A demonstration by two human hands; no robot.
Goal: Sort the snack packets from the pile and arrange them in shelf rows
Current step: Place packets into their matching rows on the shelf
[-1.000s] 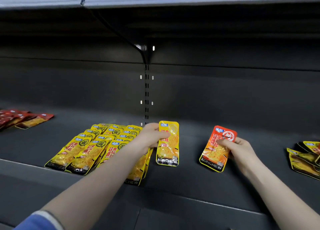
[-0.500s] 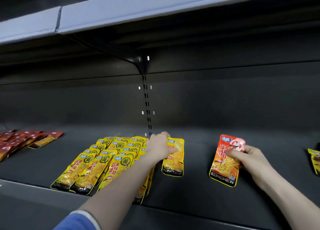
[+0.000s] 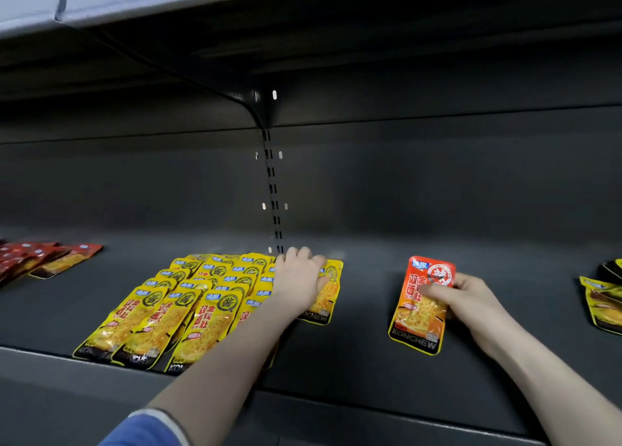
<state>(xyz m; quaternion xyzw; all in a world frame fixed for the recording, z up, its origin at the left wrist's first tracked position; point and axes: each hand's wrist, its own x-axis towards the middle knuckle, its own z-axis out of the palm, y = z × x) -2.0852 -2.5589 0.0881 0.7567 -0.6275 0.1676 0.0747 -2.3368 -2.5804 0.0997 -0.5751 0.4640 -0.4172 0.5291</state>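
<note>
Dark grey sheet-metal shelf deck (image 3: 353, 354) runs across in front of me, and on it, at about ten o'clock from my left hand, lies the big block of glossy yellow foil snack packets (image 3: 188, 304), overlapped in rows with their long axes running from the front lip toward the back wall, leaning slightly toward one o'clock. My left hand (image 3: 299, 284) lies on the single yellow foil packet (image 3: 328, 297) at the right edge of that block, palm down, fingers bent over its top end; I cannot tell whether they grip it or only press it flat. Its long axis matches its neighbours', so I judge the next move to be a small slide toward nine o'clock to close it against the row. My right hand (image 3: 471, 297) pinches the orange-red foil packet (image 3: 420, 307), thumb across its face and fingers behind its right edge; it stands well apart at three o'clock from the yellow block, long axis front to back, lower end resting on the deck. This hand is the nearer to the bare deck around it, where a new row could start. Readable print: "KONCHEW" along the lower edge of the orange-red packet and, partly hidden, on the yellow ones; large Chinese characters run down each face, too small for me to read surely.
</note>
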